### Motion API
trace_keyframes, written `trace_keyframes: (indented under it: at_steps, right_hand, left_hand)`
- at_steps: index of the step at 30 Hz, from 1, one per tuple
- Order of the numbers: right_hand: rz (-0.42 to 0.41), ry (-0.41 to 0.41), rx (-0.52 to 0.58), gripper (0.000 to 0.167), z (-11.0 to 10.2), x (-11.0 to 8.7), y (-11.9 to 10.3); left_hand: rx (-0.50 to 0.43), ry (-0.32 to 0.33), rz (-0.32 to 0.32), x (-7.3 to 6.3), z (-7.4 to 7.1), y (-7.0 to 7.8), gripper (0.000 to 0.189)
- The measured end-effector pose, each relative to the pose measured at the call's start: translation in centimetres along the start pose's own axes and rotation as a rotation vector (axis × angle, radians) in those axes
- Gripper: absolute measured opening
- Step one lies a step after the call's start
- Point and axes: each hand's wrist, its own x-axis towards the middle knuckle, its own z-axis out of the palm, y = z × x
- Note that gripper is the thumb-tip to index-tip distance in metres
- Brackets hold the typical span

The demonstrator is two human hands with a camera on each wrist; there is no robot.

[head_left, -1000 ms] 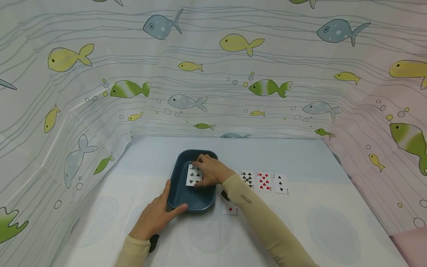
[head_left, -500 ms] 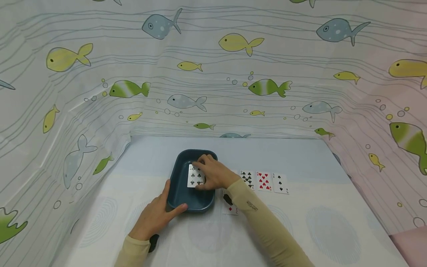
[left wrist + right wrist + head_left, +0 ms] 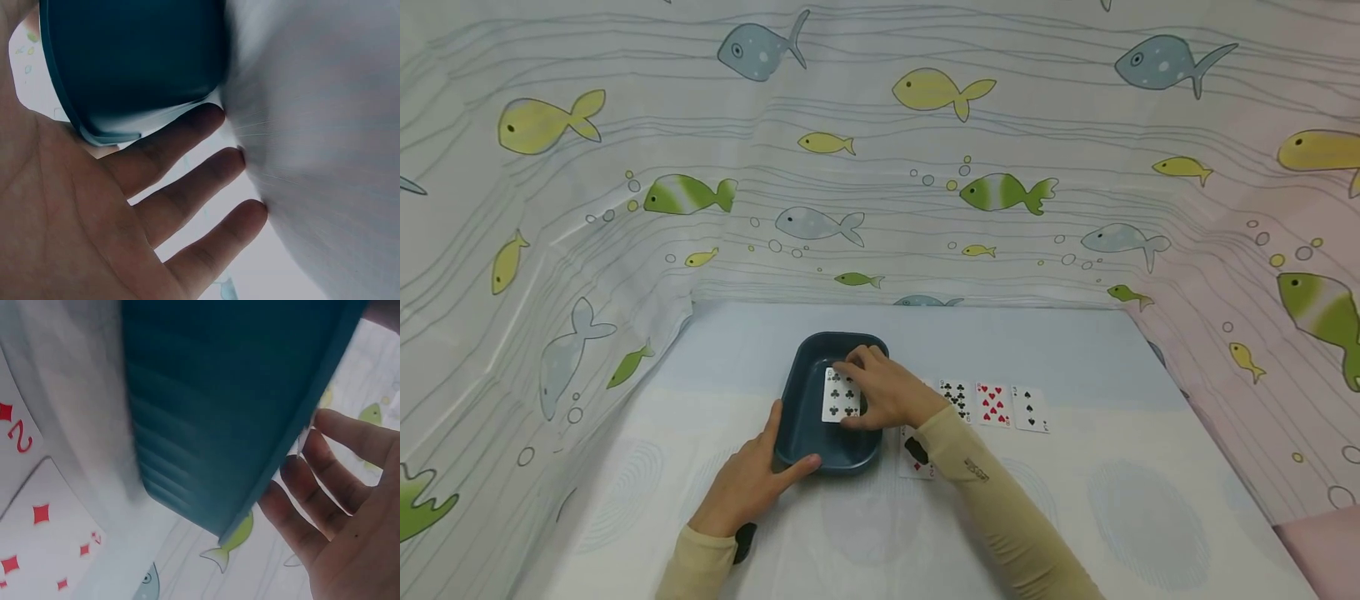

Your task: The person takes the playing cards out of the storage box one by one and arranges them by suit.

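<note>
A dark blue tray (image 3: 801, 446) stands on the table in the head view. My left hand (image 3: 745, 490) lies against its near left corner, thumb by the front rim and fingers along the left side. In the left wrist view, three fingers (image 3: 187, 194) stretch out, their tips close to the tablecloth. My right hand (image 3: 887, 396) reaches over the tray's right side and pinches a playing card of clubs (image 3: 837, 396) by its right part, between thumb and fingers. That part of the card is hidden; whether several cards are stacked there I cannot tell.
Right of the tray lie face-up cards: a clubs card (image 3: 953, 398), a hearts card (image 3: 994, 406) and a three of spades (image 3: 1030, 410). A two of diamonds (image 3: 912, 468) lies nearer, partly covered by the right wrist. Fish-patterned cloth (image 3: 880, 192) walls the table.
My right hand has moved slightly right with the clubs card. The left hand and the tray have kept their places. The head view has tilted a little.
</note>
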Motion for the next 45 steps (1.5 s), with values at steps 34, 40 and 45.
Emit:
trace_keyframes:
  at_steps: [34,40,45]
  right_hand:
    - [0.051,0.029,0.005,0.085,-3.2,-5.6,0.1]
    - [0.069,0.041,0.031,0.085,-3.1,-6.8,0.8]
    - [0.092,0.033,0.029,0.086,-3.2,-7.7,1.4]
  left_hand:
    - [-0.001,0.018,-0.018,0.2,0.1,0.1,0.114]
    - [-0.004,0.022,-0.018,0.1,0.2,0.0,0.115]
    - [-0.006,0.025,-0.015,0.1,0.3,-0.1,0.115]
